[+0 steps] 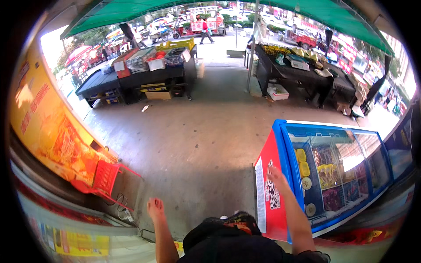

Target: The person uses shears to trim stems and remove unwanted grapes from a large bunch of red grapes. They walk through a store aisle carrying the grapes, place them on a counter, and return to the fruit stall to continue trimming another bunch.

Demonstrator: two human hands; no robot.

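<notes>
My left hand (156, 207) hangs over the concrete floor (171, 138), its fingers loosely bent, with no object visible in it. To its left stands a red plastic chair (104, 177), apart from the hand. On the other side, my right hand (277, 177) is in front of the red side panel of a chest freezer (268, 210). I see nothing held in it; whether it touches the panel is unclear. Through the freezer's sliding glass lid (335, 164), yellow tubs (303, 161) and packaged goods in wire baskets show.
A produce stall table (158, 74) stands ahead left; another (279, 74) bearing a scale (298, 64) stands ahead right. Between them is a passage beside a metal pole (252, 59). A power strip with cables (129, 215) lies by the chair. A person (206, 31) walks outside.
</notes>
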